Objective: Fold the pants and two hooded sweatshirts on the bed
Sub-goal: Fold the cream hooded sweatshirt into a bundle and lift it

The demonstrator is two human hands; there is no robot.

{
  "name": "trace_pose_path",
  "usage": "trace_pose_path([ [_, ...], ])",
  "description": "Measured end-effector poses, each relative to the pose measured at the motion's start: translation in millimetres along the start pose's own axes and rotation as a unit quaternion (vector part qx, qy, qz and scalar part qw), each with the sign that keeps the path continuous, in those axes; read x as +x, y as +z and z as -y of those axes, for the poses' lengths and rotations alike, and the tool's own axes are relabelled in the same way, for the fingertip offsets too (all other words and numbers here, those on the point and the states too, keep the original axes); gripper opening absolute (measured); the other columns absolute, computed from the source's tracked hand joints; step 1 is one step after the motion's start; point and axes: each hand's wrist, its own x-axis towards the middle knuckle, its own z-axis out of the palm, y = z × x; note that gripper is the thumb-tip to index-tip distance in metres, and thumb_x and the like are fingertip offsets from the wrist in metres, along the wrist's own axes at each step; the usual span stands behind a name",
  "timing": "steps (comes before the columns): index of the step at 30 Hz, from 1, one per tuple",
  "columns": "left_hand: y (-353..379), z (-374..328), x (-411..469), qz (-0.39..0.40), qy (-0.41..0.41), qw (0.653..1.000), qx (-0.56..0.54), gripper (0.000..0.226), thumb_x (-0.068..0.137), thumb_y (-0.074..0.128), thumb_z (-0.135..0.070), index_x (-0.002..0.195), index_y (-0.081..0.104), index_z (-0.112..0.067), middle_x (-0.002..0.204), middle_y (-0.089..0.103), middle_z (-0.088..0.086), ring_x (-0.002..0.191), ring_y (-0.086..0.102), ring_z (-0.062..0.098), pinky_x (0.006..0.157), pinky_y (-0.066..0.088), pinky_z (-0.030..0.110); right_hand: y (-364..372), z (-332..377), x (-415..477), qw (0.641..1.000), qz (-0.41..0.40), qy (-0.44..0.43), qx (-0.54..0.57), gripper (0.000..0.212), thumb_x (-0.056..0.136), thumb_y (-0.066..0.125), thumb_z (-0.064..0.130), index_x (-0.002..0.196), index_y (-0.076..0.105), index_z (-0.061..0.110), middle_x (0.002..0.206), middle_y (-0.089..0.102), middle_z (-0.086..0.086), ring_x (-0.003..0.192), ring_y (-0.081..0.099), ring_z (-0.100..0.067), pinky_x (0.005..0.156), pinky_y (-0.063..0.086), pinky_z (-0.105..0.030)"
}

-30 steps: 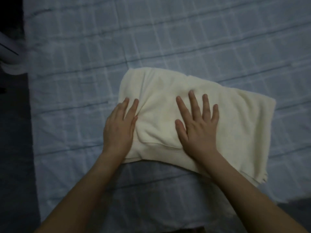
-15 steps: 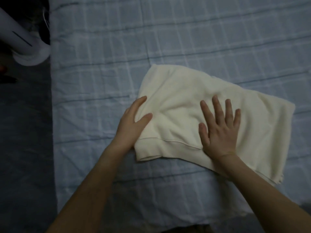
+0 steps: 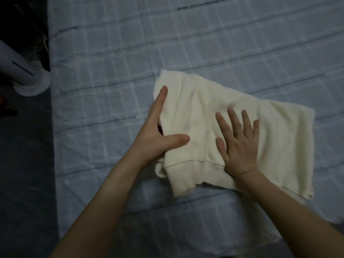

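The bed (image 3: 111, 53), covered in a pale blue checked sheet, fills most of the frame. A dark strip of floor runs down the left side. One cream hooded sweatshirt (image 3: 284, 138) lies on the sheet right of centre, already gathered into a rough rectangle with its ribbed hem (image 3: 195, 167) facing the lower edge. The step in hand appears to be flattening and squaring this bundle. The right hand (image 3: 240, 146) is flat on the middle of the cloth with its fingers spread and straight, pressing down. The left hand (image 3: 158, 135) is set against the bundle's left edge, gripping nothing: its index finger is extended along that edge and its thumb is laid straight on top. The next move probably calls for tucking in the small lump of cloth (image 3: 160, 170) that protrudes at the lower left corner. The bundle could then be halved or set aside. The left hand's other fingers are hidden behind the index finger, so it cannot be told whether they reach under the fold. The hood and sleeves are folded out of sight. The pants and the second sweatshirt are not in view. A white cylindrical object (image 3: 24, 77) at the left edge is cut off, and dim light obscures finer detail.
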Motion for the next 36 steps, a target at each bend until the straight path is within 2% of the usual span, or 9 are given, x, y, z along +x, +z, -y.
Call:
trace_pose_path([
  [3,26,-16,-1,0.011,0.024,1.000,-0.001,0.113,0.064,0.081,-0.016,0.151,0.017,-0.050,0.153,0.024,-0.025,0.141,0.031,-0.002,0.114,0.036,0.033,-12,-1,2,0.998,0.023,0.005,0.053,0.058,0.097,0.034,0.045,0.153,0.031,0.031,0.161,0.031,-0.008,0.149,0.024,-0.039,0.117,0.016,-0.064],
  [6,52,-36,2,0.040,0.069,0.994,0.070,0.112,0.064,0.081,-0.021,0.147,0.015,-0.059,0.153,0.017,-0.034,0.138,0.020,-0.018,0.100,0.032,0.002,-33,-23,-2,0.981,0.054,0.009,0.186,0.059,0.097,0.037,0.044,0.155,0.030,0.034,0.164,0.024,0.003,0.153,0.015,-0.026,0.123,0.011,-0.051],
  [8,73,-50,6,0.071,0.106,0.983,0.133,0.114,0.064,0.080,-0.022,0.149,0.012,-0.056,0.153,0.011,-0.034,0.135,0.012,-0.025,0.094,0.024,-0.007,-50,-51,-14,0.974,0.039,0.033,0.219,0.058,0.097,0.041,0.039,0.154,0.035,0.031,0.162,0.027,0.004,0.151,0.020,-0.022,0.122,0.018,-0.046],
  [12,135,-67,12,0.146,0.155,0.948,0.235,0.113,0.064,0.077,-0.027,0.151,0.010,-0.054,0.152,0.011,-0.034,0.134,0.018,-0.024,0.094,0.025,-0.005,-77,-114,-59,0.978,0.029,0.139,0.155,0.059,0.095,0.041,0.034,0.152,0.040,0.020,0.160,0.033,-0.009,0.148,0.028,-0.035,0.118,0.023,-0.057],
  [16,204,-60,24,0.198,0.155,0.919,0.305,0.109,0.060,0.075,-0.032,0.150,0.017,-0.053,0.154,0.015,-0.029,0.115,0.054,0.006,0.092,0.047,0.023,-87,-161,-93,0.949,0.019,0.243,0.198,0.062,0.092,0.043,0.029,0.153,0.038,0.018,0.161,0.031,-0.011,0.149,0.025,-0.035,0.120,0.021,-0.054],
  [19,241,-43,39,0.219,0.154,0.910,0.316,0.104,0.059,0.075,-0.028,0.152,0.028,-0.040,0.156,0.020,-0.022,0.132,0.039,-0.005,0.099,0.041,0.015,-87,-179,-101,0.953,0.006,0.221,0.208,0.061,0.094,0.037,0.035,0.153,0.037,0.020,0.159,0.034,-0.010,0.147,0.030,-0.032,0.119,0.025,-0.054],
  [22,269,-26,48,0.228,0.154,0.892,0.359,0.105,0.059,0.076,-0.029,0.153,0.029,-0.034,0.159,0.023,-0.015,0.142,0.027,-0.002,0.105,0.033,0.012,-75,-187,-106,0.963,0.040,0.193,0.184,0.061,0.095,0.035,0.041,0.154,0.035,0.025,0.161,0.032,-0.005,0.149,0.027,-0.029,0.119,0.021,-0.054],
  [27,292,-13,49,0.217,0.156,0.871,0.412,0.105,0.059,0.078,-0.034,0.152,0.030,-0.032,0.159,0.027,-0.012,0.142,0.025,0.000,0.098,0.011,-0.007,-47,-187,-124,0.967,0.128,0.167,0.145,0.067,0.095,0.025,0.055,0.156,0.028,0.026,0.163,0.029,0.000,0.153,0.018,-0.024,0.122,0.011,-0.052],
  [36,291,-10,50,0.206,0.168,0.867,0.421,0.103,0.059,0.074,-0.040,0.152,0.030,-0.034,0.159,0.026,-0.012,0.141,0.020,-0.006,0.096,0.010,-0.008,-39,-194,-129,0.972,0.123,0.153,0.128,0.065,0.098,0.022,0.055,0.157,0.024,0.028,0.162,0.030,0.003,0.153,0.015,-0.022,0.123,0.008,-0.049],
])
